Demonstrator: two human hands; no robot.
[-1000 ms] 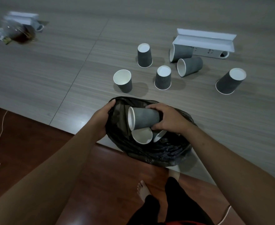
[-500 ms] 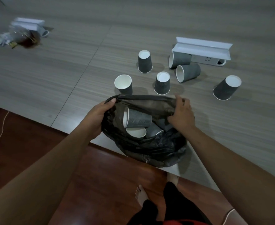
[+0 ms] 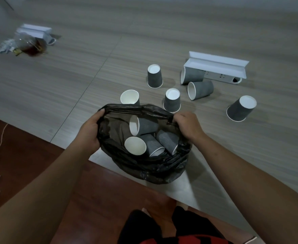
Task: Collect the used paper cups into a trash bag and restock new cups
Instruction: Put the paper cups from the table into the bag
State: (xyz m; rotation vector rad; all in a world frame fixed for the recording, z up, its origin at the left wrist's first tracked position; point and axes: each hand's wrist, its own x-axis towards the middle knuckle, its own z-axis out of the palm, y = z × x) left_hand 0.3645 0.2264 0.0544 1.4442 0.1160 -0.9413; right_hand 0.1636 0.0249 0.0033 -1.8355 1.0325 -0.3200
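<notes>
From the head camera, you held the black trash bag [image 3: 144, 166] at the near edge of the table [image 3: 56, 81]; your left hand [image 3: 89, 132] gripped the left side of its rim, fingers curled round the plastic; your right hand [image 3: 188, 125] pinched the right side of the rim, so the mouth stood wide open between them. Four grey paper cups lay inside the bag [image 3: 143, 125], tumbled on their sides; that part of the collecting looked done.

Six cups were left on the table, all beyond the bag: an upright cup [image 3: 130, 97] just behind the rim; an upside-down cup [image 3: 172, 100] near your right hand; another upside-down one [image 3: 154, 76] farther back; two cups on their sides [image 3: 200, 89] beside the white power strip box [image 3: 215, 67]; and a tilted, bottom-up cup [image 3: 241, 108] well off to the right.

By my judgement you were under halfway through collecting; no stack of new cups showed anywhere, so restocking was not yet begun.
</notes>
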